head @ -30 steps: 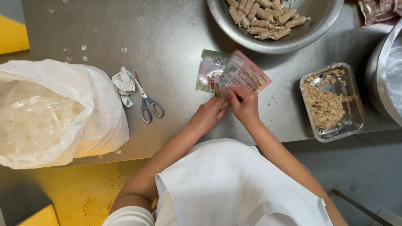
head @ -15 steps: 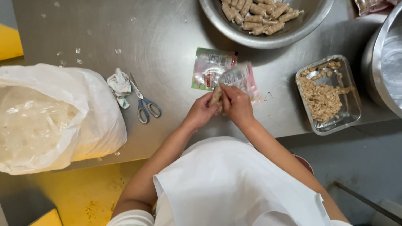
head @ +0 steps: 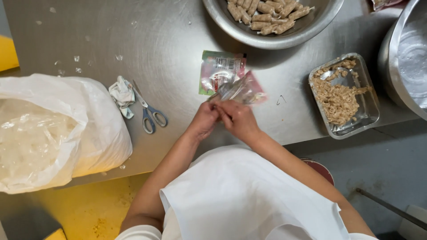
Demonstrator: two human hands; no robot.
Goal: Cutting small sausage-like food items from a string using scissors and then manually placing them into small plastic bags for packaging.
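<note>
Both hands, left [head: 203, 121] & right [head: 238, 119], pinch a small clear packet [head: 242, 90], probably working its edge apart; blurred.

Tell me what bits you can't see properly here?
- Head view: clear pouch is motion-blurred; contents unclear.
- Left hand and right hand overlap, hiding the fingertips.
- Bowl of rolls is cut off by the top edge.
- Big metal bowl is cut off at right.

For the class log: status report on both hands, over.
Left hand and right hand both gripping clear packet. Flat packet lies just beyond. Scissors off left, clear of the hands.
</note>
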